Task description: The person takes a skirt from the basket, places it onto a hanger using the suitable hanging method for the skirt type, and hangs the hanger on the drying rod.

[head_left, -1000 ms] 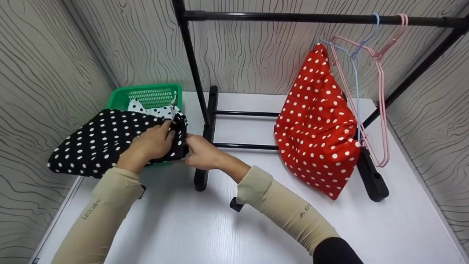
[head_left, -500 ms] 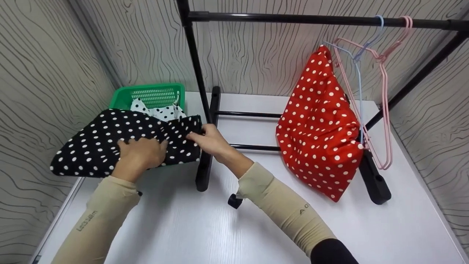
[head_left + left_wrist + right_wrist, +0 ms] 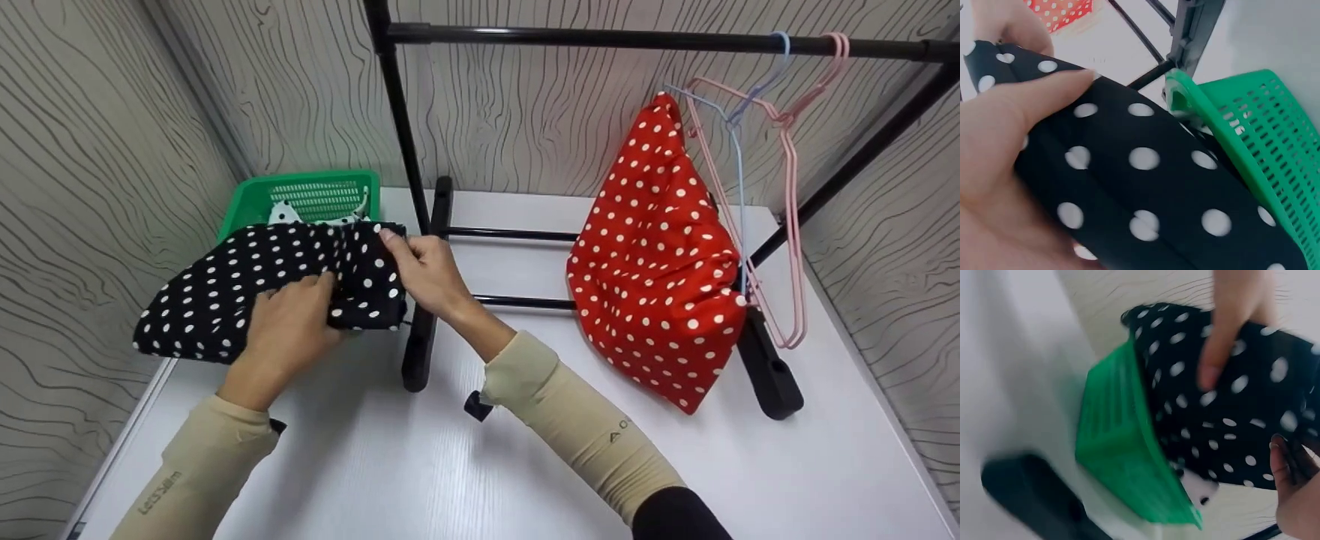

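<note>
A white table (image 3: 420,465) bears a black garment rack (image 3: 600,36). On the rack's right side hangs a red cloth with white dots (image 3: 652,262). At left, a black cloth with white dots (image 3: 289,255) is held bunched in front of and over a green plastic basket (image 3: 304,180), hiding its near part. One blue hanger (image 3: 738,202) and pink hangers (image 3: 791,217) hang at the bar's right end. The left hand (image 3: 292,322) grips the black cloth midway, thumb across its top; the right hand (image 3: 431,274) pinches its right edge. A white cloth with black dots (image 3: 283,214) shows inside the basket.

The step in hand appears to be straightening or gathering the black cloth; the next move seems to call for keeping that edge pinched while the left hand shifts its hold.
</note>
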`<action>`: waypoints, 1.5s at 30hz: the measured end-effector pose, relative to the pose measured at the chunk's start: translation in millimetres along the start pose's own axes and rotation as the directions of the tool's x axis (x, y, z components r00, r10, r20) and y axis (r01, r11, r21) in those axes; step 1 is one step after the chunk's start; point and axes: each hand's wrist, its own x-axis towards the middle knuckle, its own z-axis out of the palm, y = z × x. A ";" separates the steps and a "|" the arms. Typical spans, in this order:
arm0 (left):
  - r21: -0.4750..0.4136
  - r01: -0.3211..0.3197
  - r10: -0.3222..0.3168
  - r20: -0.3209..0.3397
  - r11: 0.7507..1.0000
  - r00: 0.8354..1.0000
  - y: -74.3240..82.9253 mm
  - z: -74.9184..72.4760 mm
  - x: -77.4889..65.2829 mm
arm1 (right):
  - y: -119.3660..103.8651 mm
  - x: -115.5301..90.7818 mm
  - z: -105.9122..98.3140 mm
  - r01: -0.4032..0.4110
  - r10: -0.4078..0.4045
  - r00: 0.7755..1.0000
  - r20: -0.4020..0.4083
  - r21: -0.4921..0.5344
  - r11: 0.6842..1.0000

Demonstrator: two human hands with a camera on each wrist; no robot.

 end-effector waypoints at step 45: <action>-0.306 -0.148 0.167 0.039 0.940 0.985 -32.1 24.0 37.0 | 5.3 0.8 -28.0 -0.435 0.299 0.896 0.327 0.515 0.739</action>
